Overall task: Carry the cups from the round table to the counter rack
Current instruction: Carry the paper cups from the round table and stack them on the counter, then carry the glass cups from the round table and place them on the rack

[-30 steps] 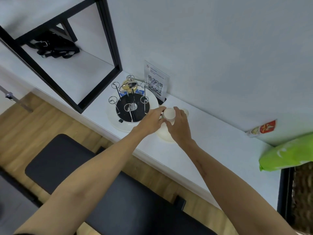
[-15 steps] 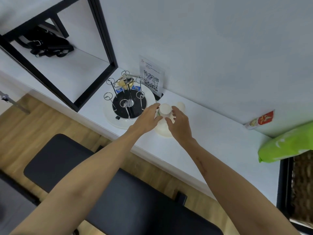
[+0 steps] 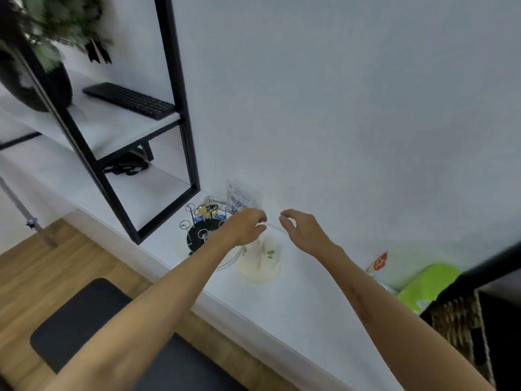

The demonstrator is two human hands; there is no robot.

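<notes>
White cups with green leaf marks (image 3: pixel 260 256) stand blurred on the white counter (image 3: pixel 296 300), just right of the wire cup rack (image 3: pixel 201 228) with its black round base. My left hand (image 3: pixel 248 225) hovers above the rack's right side, fingers loosely curled, holding nothing. My right hand (image 3: pixel 301 230) hovers a little to the right, above and behind the cups, fingers also loosely curled and empty. Neither hand touches the cups. My left forearm hides part of the rack and of the plate under it.
A QR-code sign (image 3: pixel 239 200) leans on the wall behind the rack. A black-framed shelf (image 3: pixel 183 136) with a keyboard (image 3: pixel 129 100) stands to the left. A red packet (image 3: pixel 379 262), a green bag (image 3: pixel 425 283) and a wicker basket (image 3: pixel 456 317) are at the right. A black bench (image 3: pixel 84 320) lies below the counter.
Both hands have come off the white cup they were touching, risen and moved apart. The camera has tilted upward, showing more of the shelf and wall.
</notes>
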